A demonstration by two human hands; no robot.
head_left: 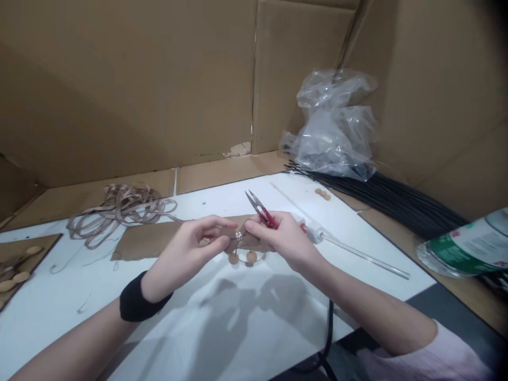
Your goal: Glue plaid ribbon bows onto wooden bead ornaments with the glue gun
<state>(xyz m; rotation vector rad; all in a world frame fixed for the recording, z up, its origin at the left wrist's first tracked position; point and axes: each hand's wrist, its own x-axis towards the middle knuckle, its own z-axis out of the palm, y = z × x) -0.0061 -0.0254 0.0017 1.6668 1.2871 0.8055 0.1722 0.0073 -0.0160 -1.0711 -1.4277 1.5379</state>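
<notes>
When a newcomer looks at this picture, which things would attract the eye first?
Probably the red-handled snips at the centre, held in the right hand with the blades pointing up and away. Just below, between the left hand and the right, is a small checked ribbon piece. Next, perhaps, the crumpled clear plastic bag at the back right.
</notes>
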